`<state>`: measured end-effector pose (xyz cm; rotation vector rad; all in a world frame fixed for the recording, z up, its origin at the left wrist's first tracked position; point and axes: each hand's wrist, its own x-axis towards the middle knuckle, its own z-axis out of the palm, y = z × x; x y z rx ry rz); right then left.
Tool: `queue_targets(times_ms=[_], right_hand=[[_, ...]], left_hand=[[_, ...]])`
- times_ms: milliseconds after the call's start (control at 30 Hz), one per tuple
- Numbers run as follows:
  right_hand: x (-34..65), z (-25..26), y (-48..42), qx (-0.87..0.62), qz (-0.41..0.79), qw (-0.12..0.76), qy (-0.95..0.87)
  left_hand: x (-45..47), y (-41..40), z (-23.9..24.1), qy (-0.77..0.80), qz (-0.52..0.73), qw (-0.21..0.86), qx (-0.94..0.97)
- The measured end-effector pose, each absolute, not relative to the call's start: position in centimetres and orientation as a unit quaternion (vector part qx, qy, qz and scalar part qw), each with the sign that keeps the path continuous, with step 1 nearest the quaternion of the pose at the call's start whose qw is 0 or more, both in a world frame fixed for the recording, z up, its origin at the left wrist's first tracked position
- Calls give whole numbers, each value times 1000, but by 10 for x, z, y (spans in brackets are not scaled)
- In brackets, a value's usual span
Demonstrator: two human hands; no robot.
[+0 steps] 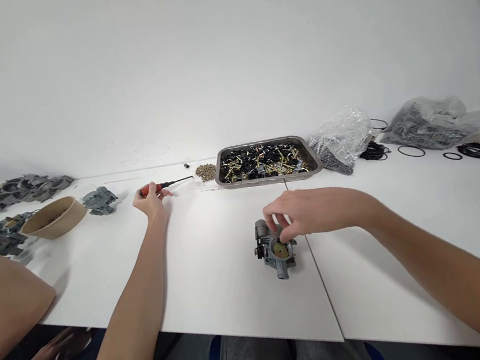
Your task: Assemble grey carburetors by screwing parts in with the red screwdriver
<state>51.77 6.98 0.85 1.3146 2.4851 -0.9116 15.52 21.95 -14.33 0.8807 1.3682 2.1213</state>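
Observation:
My left hand (151, 200) is closed around the red handle of a screwdriver (166, 185). Its dark shaft points right, with the tip close to a small heap of brass-coloured parts (206, 172). A grey metal carburetor (281, 269) lies on the white table in front of me, its round bore with a brass-coloured disc facing up. Over the far side of that bore, my right hand (285, 216) has its fingers curled down and pinched. Whatever the fingertips hold, if anything, is hidden or too small to make out.
A metal tray (269, 181) of mixed screws and black parts stands at the back. Plastic bags (343, 133) and black rubber rings (411, 151) lie right. Left are a tan bowl (60, 223), another carburetor (99, 200), grey castings (24, 190) and another person's arm (7, 305).

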Motion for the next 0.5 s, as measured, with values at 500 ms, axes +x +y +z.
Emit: queue_targets(times_ms=[500], right_hand=[[517,-29,26,374,-42,-54,925]], left_hand=[[153,221,-144,495,774,234,317]])
